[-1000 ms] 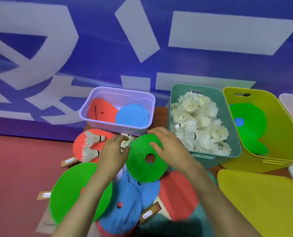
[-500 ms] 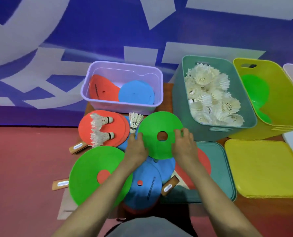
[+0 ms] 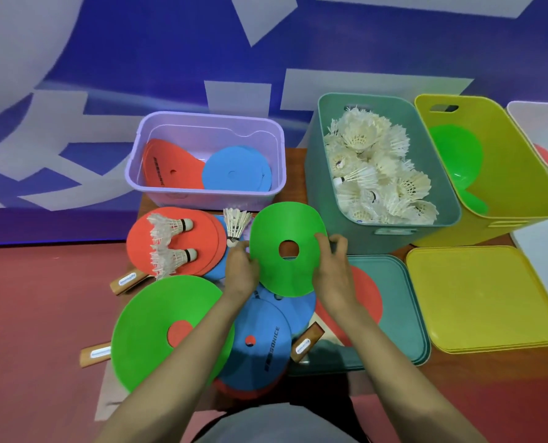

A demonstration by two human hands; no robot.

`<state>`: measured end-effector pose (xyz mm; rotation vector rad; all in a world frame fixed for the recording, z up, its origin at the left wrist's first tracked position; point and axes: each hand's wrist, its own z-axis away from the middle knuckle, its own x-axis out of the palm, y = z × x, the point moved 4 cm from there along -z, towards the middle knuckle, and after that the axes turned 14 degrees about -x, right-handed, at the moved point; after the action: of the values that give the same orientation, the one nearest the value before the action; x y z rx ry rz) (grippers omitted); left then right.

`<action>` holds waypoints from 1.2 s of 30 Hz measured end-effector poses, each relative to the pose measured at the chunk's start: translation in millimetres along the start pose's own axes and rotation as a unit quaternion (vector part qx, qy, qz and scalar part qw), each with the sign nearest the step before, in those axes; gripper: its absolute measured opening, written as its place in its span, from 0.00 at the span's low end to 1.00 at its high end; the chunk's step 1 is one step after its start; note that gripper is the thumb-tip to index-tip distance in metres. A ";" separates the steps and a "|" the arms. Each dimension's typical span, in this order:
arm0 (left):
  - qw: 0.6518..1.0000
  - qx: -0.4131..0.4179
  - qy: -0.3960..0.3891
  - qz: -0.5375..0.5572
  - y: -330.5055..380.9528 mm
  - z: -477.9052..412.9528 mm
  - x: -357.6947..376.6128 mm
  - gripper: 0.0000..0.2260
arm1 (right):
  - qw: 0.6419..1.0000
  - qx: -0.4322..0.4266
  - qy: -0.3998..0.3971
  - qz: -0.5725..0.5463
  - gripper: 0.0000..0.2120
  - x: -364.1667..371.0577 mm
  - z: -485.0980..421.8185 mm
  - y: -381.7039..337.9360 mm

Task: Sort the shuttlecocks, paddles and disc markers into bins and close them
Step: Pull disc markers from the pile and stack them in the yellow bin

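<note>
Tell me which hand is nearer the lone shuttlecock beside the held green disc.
Left. The left hand is just beside the shuttlecock, at the green disc's left edge; the right hand grips its opposite edge.

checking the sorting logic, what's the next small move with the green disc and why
Probably carry the flat green plastic disc marker, gripped at its edges by the left hand and right hand, right to the open yellow plastic bin: green pieces already lie there, while the lilac plastic bin holds only red discs and blue discs.
</note>
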<state>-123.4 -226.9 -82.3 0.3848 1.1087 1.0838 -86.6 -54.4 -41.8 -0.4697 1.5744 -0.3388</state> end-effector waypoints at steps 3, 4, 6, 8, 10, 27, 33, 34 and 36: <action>0.999 0.034 0.014 0.033 -10.0 3.7 -11.3 0.15 | 0.997 -0.012 0.054 -0.054 0.36 -8.3 4.8 -6.9; 0.998 0.024 0.030 0.054 -14.5 4.9 -19.1 0.14 | 0.994 -0.015 0.072 -0.078 0.36 -11.1 5.2 -10.8; 0.993 0.017 0.065 0.099 -19.2 7.8 -36.5 0.09 | 0.985 -0.021 0.104 -0.134 0.35 -14.7 3.0 -19.7; 0.983 0.026 0.071 0.166 -17.0 12.1 -52.3 0.07 | 0.977 -0.029 0.128 -0.168 0.34 -16.5 -2.0 -27.8; 0.971 0.010 0.067 0.231 -17.5 13.5 -64.4 0.06 | 0.972 -0.035 0.148 -0.178 0.31 -22.9 -9.4 -37.2; 0.950 0.093 -0.025 0.298 109.5 37.7 -47.7 0.05 | 0.967 -0.075 0.242 0.036 0.10 -181.8 -67.5 15.3; 0.986 0.131 -0.013 0.098 187.6 46.2 11.1 0.17 | 0.952 -0.065 0.298 0.038 0.14 -257.3 -70.2 84.9; 0.986 0.146 -0.013 0.075 203.1 51.0 24.8 0.17 | 0.951 -0.062 0.300 0.036 0.14 -268.3 -70.2 98.2; 0.986 0.142 -0.043 0.074 232.6 60.4 55.2 0.17 | 0.954 -0.046 0.293 0.037 0.16 -286.3 -73.2 128.4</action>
<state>-187.4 -56.5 84.0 0.7418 1.1746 1.0302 -165.3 192.9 149.3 -0.3987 2.1886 -0.3695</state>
